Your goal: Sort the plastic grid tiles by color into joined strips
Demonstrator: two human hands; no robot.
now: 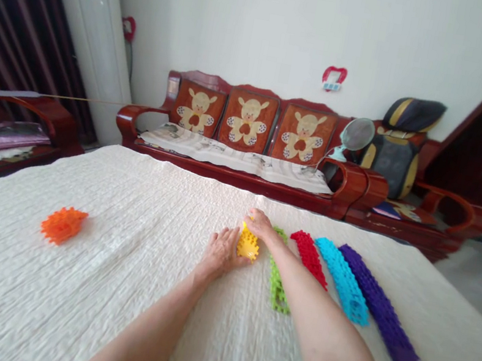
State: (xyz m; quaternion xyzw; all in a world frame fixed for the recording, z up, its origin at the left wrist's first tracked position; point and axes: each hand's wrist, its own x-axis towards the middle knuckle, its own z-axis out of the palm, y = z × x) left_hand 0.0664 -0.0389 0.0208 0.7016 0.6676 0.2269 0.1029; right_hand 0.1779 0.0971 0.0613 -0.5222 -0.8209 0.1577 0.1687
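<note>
A short row of yellow toothed plastic building pieces (248,247) lies on the white quilted cover (122,296), between my two hands. My left hand (221,249) closes on its left side and near end, the thumb reaching across the front. At the far end my right hand (260,224) has its fingers bent over the yellow pieces. Under and beside my right forearm runs a row of green pieces (278,293), partly hidden. Further right lie rows of red pieces (310,258), light blue pieces (342,279) and purple pieces (381,311). A small orange heap of pieces (63,225) sits far left.
Behind the covered surface stands a dark red wooden sofa (231,180) with three bear cushions (249,121). A small fan (357,134) and a chair with a massage cushion (391,163) are at the right. Another wooden armchair (54,116) is at the left.
</note>
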